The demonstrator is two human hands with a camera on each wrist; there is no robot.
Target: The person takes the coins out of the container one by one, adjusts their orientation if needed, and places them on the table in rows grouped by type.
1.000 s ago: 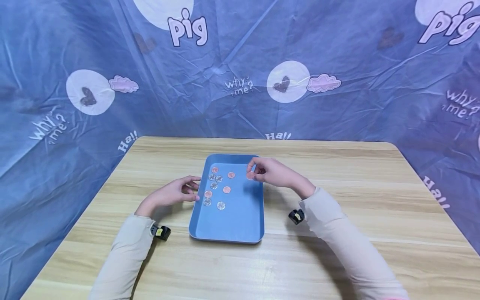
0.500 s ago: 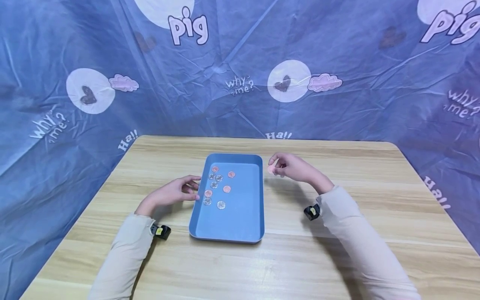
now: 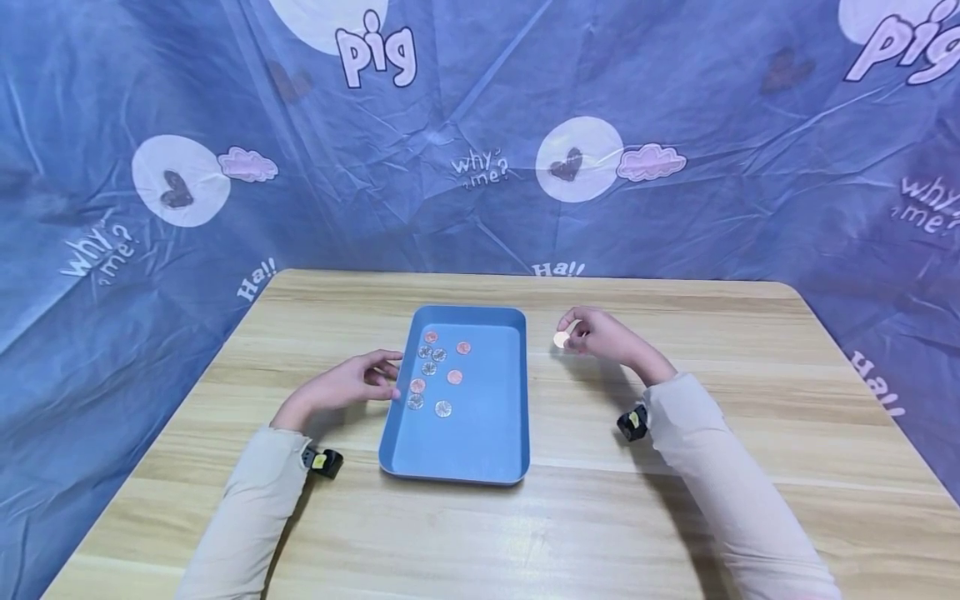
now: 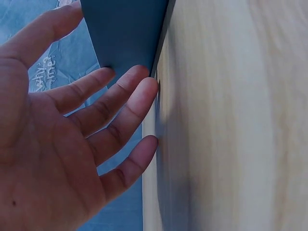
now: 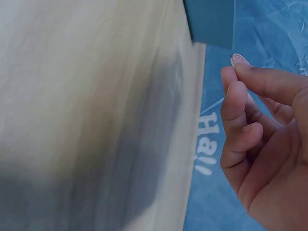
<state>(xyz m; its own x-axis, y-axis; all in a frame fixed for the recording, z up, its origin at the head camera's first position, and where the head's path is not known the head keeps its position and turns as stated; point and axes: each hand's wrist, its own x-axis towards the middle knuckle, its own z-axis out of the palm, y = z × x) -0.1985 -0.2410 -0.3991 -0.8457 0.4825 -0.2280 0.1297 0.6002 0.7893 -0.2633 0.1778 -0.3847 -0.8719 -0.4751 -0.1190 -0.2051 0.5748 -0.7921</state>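
My right hand (image 3: 606,337) pinches a coin (image 3: 561,340) between thumb and forefinger, above the table to the right of the blue tray (image 3: 483,446). The coin catches the light and looks nearly white in the head view; its edge (image 5: 240,59) shows pinkish in the right wrist view. Several coins lie flat in the left half of the tray, some copper-coloured, such as one copper coin (image 3: 463,348), others silver, such as one silver coin (image 3: 443,409). My left hand (image 3: 345,390), fingers loosely extended, touches the tray's left side with thumb and fingertips.
The tray stands on a wooden table (image 3: 637,517). Behind the table hangs a blue printed cloth (image 3: 420,217). A small black camera sits at each wrist, the left camera (image 3: 324,462) and the right camera (image 3: 633,422).
My right hand has carried the pinched coin from over the tray's upper right, past its rim, to the right above the table. The left hand and the tray have stayed put.
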